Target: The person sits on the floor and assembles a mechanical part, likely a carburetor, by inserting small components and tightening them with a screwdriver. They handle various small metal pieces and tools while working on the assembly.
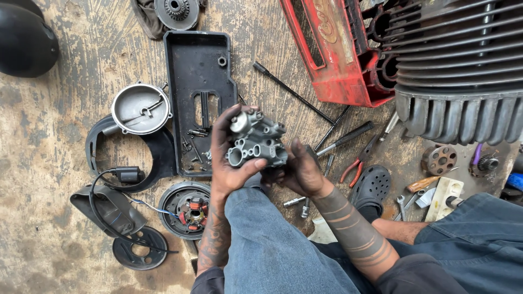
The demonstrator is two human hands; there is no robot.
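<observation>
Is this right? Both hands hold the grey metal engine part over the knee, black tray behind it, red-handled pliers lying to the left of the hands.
Not quite. The head view shows the red-handled pliers lying to the right of the hands, beside the black shoe. The rest stands: left hand and right hand hold the grey metal engine part over the knee, black tray behind it.

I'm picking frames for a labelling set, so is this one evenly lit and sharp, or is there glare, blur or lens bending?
Head view: soft, even light, shadows faint; the grey metal casting held by the left hand and right hand is sharp, without glare; the round metal cover shows only a mild sheen; the finned engine bows slightly near the edge.
</observation>
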